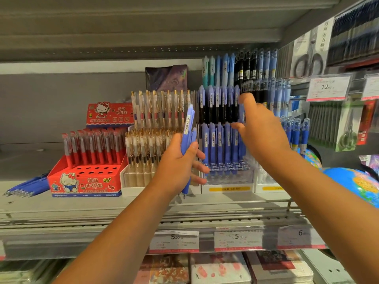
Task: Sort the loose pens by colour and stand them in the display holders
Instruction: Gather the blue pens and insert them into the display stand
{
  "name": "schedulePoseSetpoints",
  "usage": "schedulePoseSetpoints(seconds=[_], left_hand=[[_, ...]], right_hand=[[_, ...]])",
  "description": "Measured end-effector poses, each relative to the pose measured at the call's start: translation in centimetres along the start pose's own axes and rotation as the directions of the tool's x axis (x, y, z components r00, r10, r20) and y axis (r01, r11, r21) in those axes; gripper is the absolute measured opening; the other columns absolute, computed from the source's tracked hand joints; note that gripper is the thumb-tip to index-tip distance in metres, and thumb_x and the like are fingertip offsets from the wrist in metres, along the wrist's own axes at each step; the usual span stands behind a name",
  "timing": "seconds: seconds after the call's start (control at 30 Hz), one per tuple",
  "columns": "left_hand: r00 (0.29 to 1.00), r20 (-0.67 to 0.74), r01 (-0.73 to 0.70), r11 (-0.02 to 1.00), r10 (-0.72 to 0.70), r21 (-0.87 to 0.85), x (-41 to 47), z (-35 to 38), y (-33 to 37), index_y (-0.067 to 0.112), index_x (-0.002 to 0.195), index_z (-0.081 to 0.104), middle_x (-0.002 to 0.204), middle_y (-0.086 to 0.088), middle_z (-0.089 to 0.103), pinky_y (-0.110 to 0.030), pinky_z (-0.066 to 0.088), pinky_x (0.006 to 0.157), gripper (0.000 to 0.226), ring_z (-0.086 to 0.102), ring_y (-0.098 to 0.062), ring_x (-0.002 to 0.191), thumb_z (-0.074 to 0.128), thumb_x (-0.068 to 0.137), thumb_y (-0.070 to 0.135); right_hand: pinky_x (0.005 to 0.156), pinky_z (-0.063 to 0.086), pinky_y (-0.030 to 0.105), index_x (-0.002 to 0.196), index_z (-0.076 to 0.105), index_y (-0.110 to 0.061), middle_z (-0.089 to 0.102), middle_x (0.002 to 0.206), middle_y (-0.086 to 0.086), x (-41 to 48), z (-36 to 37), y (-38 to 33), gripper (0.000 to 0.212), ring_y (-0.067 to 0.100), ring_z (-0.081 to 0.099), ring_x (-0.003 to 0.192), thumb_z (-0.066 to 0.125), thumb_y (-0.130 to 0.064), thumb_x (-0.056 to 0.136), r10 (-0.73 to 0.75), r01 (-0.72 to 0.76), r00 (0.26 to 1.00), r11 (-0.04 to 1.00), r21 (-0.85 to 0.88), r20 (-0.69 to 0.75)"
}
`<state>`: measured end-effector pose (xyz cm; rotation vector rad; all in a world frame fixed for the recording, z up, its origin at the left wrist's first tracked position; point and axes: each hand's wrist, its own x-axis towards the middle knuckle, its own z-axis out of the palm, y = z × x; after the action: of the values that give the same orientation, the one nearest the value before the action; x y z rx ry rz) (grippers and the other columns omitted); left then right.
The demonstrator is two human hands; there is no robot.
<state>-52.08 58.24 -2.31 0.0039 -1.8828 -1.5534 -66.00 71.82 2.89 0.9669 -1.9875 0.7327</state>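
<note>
My left hand [180,162] grips a small bunch of blue pens [189,130], held upright in front of the shelf. Just right of them stands a tiered clear display holder [227,177] with rows of blue pens in front and black-and-blue pens [217,107] behind. My right hand [260,128] is raised before the holder's middle and upper rows, fingers spread and relaxed, holding nothing. A loose pile of blue pens [26,188] lies flat on the shelf at the far left.
A red cartoon-cat box [82,181] with red pens and several vacant holes stands at the left. A clear holder of gold-clipped pens [155,128] sits in the middle. Price tags [238,238] line the shelf edge. A globe [356,183] and hanging scissors [309,62] are at right.
</note>
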Motion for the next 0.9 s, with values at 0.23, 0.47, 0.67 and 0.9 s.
schedulePoseSetpoints(seconds=[0.23, 0.47, 0.67, 0.9], left_hand=[[1.000, 0.013, -0.007, 1.000, 0.006, 0.010, 0.1, -0.1, -0.2, 0.038, 0.106, 0.051, 0.091, -0.010, 0.063, -0.041, 0.059, 0.052, 0.018, 0.066, -0.024, 0.062, 0.044, 0.104, 0.022], [1.000, -0.010, -0.026, 1.000, 0.026, 0.016, 0.2, -0.2, -0.3, 0.032, 0.111, 0.056, 0.078, -0.003, 0.067, -0.033, 0.057, 0.052, 0.017, 0.065, -0.020, 0.059, 0.045, 0.104, 0.021], [1.000, -0.007, -0.026, 0.999, 0.027, 0.048, 0.1, -0.2, -0.1, 0.021, 0.123, 0.055, 0.074, 0.003, 0.069, -0.034, 0.057, 0.051, 0.022, 0.063, -0.019, 0.057, 0.046, 0.103, 0.024], [1.000, 0.012, -0.004, 0.998, 0.004, 0.060, 0.0, -0.1, -0.2, 0.027, 0.114, 0.057, 0.076, 0.003, 0.070, -0.034, 0.057, 0.049, 0.016, 0.062, -0.020, 0.056, 0.046, 0.104, 0.024]], right_hand=[[0.052, 0.040, 0.041, 0.143, 0.025, -0.010, 0.059, 0.085, 0.017, -0.5, 1.1, 0.2, 0.060, 0.030, 0.055, 0.066, 0.059, 0.000, 0.094, 0.084, -0.071, 0.982, 0.994, -0.084, 0.170], [0.039, 0.022, 0.030, 0.152, 0.006, 0.002, 0.042, 0.059, 0.008, -0.4, 0.7, 0.0, 0.077, 0.018, 0.040, 0.047, 0.048, 0.016, 0.088, 0.135, -0.074, 0.953, 0.971, -0.226, 0.270], [0.039, 0.022, 0.031, 0.153, 0.002, 0.000, 0.038, 0.061, 0.007, 0.0, 0.2, -0.2, 0.080, 0.019, 0.040, 0.049, 0.051, 0.012, 0.091, 0.169, -0.103, 0.948, 0.964, -0.246, 0.268], [0.051, 0.037, 0.036, 0.152, 0.004, 0.004, 0.058, 0.085, 0.022, 0.5, -0.1, -0.4, 0.082, 0.020, 0.038, 0.050, 0.053, 0.015, 0.088, 0.217, -0.141, 0.925, 0.958, -0.249, 0.311]])
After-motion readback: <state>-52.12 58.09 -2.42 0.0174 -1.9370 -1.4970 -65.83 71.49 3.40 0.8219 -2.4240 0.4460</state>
